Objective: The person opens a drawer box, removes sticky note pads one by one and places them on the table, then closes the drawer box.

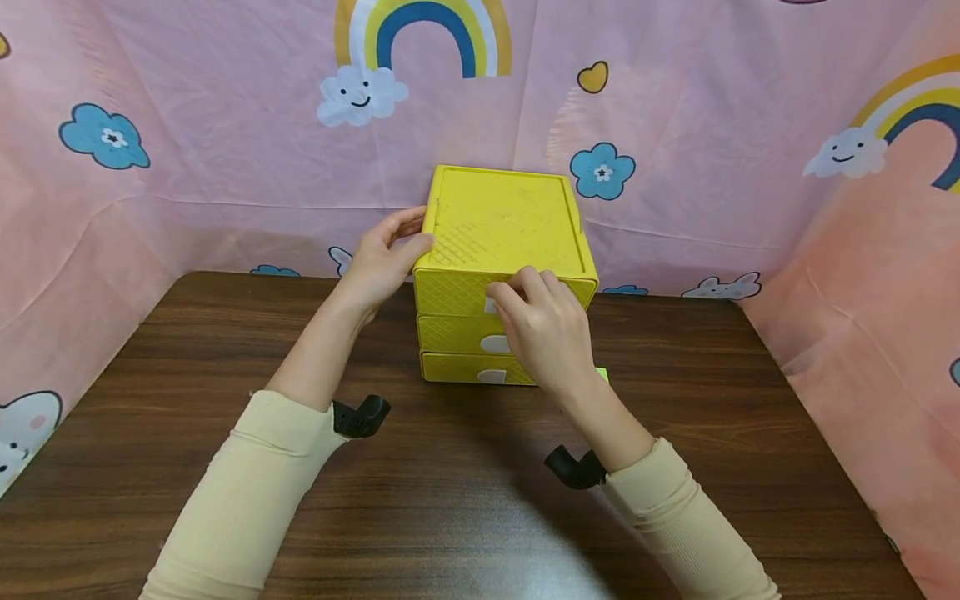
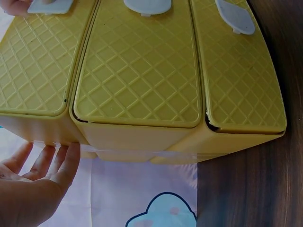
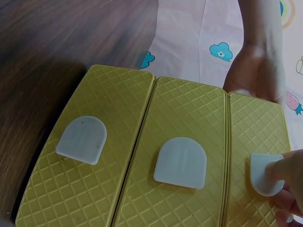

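Note:
A yellow three-drawer storage box [image 1: 517, 217] stands at the back of the table, its drawer fronts embossed with a lattice. My left hand [image 1: 382, 262] rests against the box's left side, thumb at the top edge; in the left wrist view its fingers [image 2: 59, 165] lie fairly straight along the side wall. With thumb and fingers, my right hand [image 1: 551, 329] pinches the white handle [image 3: 258, 175] of the top drawer. Below it are the middle drawer's white handle [image 3: 181, 163] and the bottom drawer's white handle [image 3: 81, 140]. All three drawers look closed.
The box stands on a dark wooden table [image 1: 450, 500]. Behind and beside it hangs a pink cloth [image 1: 247, 150] printed with rainbows and clouds. A small bright green piece [image 1: 602, 374] shows at the box's lower right, mostly hidden by my right arm.

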Tool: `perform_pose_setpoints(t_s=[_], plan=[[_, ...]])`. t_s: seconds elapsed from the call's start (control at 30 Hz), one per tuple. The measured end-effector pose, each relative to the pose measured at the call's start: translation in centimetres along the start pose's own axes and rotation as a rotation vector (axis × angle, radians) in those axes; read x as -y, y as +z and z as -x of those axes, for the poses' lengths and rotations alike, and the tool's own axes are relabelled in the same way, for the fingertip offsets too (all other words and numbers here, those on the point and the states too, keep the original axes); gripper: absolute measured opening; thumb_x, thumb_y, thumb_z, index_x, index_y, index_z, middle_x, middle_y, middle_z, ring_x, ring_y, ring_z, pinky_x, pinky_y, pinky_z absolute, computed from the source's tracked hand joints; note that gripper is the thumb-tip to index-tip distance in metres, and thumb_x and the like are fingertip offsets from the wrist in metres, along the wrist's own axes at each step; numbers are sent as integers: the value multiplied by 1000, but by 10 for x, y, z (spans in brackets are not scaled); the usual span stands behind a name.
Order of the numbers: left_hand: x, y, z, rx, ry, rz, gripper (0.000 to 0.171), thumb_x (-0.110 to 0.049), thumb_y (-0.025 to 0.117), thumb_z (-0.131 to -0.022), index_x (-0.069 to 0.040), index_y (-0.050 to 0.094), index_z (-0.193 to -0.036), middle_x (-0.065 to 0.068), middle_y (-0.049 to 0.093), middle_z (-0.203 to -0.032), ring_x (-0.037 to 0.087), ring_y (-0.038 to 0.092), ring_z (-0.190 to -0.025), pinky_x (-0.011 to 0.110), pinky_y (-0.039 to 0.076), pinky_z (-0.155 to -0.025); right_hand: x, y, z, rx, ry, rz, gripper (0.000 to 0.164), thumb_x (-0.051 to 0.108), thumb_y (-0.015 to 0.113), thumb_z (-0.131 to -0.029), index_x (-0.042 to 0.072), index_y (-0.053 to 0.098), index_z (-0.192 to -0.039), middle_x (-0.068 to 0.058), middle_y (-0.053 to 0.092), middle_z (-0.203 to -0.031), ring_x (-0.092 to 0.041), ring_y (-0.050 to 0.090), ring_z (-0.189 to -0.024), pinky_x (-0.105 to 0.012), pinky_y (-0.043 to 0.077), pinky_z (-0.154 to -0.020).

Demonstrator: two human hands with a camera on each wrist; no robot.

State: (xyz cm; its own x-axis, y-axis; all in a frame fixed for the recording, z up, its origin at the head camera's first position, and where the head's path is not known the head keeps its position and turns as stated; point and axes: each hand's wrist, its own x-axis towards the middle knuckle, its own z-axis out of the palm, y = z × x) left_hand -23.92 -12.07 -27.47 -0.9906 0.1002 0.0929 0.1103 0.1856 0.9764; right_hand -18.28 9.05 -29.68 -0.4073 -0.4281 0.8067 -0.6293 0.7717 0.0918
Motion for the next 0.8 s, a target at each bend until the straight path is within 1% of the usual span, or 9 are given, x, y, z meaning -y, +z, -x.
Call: perform_pose_setpoints(t_s=[0.1, 0.3, 0.8], plan=[[0, 0, 0, 1, 6, 8, 50, -27, 56, -90, -20, 43, -138, 5, 43, -136, 18, 47, -118, 34, 45, -92, 0, 0, -1, 1, -1, 7, 12, 6, 60, -86, 12, 68, -91, -5, 56, -80, -19, 47, -63, -26, 37, -52], [0, 0, 1, -2, 8, -6, 50, -28, 56, -90, -20, 43, -138, 5, 43, -136, 17, 47, -118, 34, 44, -93, 0, 0, -1, -2, -2, 19, 12, 7, 60, -87, 13, 69, -91, -5, 56, -80, -19, 48, -64, -26, 38, -52], [0, 0, 1, -3, 13, -14, 51, -27, 56, -90, -19, 42, -139, 6, 44, -135, 19, 49, -116, 34, 44, -92, -1, 3, 3, 18, 3, -12, 13, 6, 60, -86, 12, 66, -95, -7, 53, -82, -20, 46, -67, -26, 38, -53]])
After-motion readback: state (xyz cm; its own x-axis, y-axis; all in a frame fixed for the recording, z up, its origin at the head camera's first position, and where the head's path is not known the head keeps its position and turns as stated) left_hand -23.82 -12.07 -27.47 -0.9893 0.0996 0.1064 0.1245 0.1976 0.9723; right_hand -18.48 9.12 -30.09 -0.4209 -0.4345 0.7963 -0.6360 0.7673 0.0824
